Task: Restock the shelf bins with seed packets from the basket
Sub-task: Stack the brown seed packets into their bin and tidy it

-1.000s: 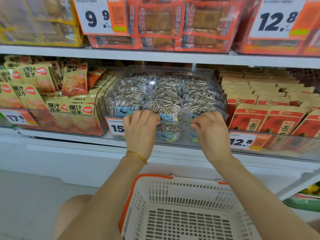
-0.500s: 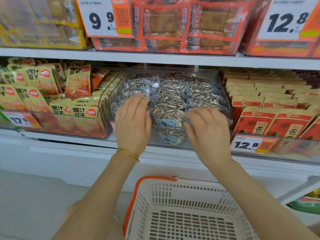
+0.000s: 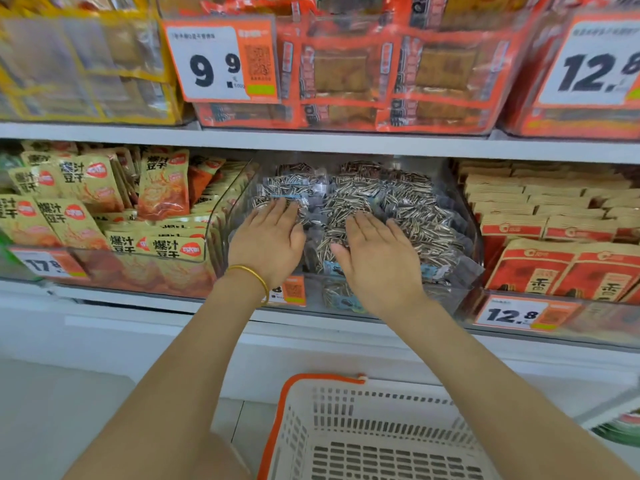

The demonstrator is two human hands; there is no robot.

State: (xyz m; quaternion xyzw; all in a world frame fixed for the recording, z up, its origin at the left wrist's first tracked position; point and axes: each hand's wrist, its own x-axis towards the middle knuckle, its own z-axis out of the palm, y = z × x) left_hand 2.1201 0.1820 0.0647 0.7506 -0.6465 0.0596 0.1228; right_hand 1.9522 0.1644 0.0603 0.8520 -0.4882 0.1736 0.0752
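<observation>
— Where are the seed packets found?
— The seed packets (image 3: 412,202) are heaped in the clear bin (image 3: 448,299) at the middle of the lower shelf, and striped seeds are seen through their film. The heap is piled to about the bin's front lip, and a packet or two is pressed against the front wall.

— How are the hands laid?
— The left hand (image 3: 266,242) and the right hand (image 3: 377,258) are both spread flat on top of the heap, palms down and fingers straight. Nothing is gripped. The hands are kept apart, with a strip of packets shown between them. A gold bangle (image 3: 252,273) is worn on the left wrist, which is crossed over the bin's front edge.

— What room is left above?
— A gap is left between the backs of the hands and the shelf board (image 3: 346,143) overhead. How far it runs toward the back cannot be judged well, since that part is blurred.

— And at the sides?
— The bin is closely flanked. Yellow packets (image 3: 79,216) are held behind a curved clear wall just to the left, and red packets (image 3: 554,268) are stacked just to the right. A price tag (image 3: 516,315) is fixed low on the right-hand bin's front, near the right forearm.

— Where is the basket?
— The white basket (image 3: 311,427), edged by an orange handle (image 3: 322,377), is set below the forearms in front of the shelf base. Its near rim is cut off by the bottom of the view.
</observation>
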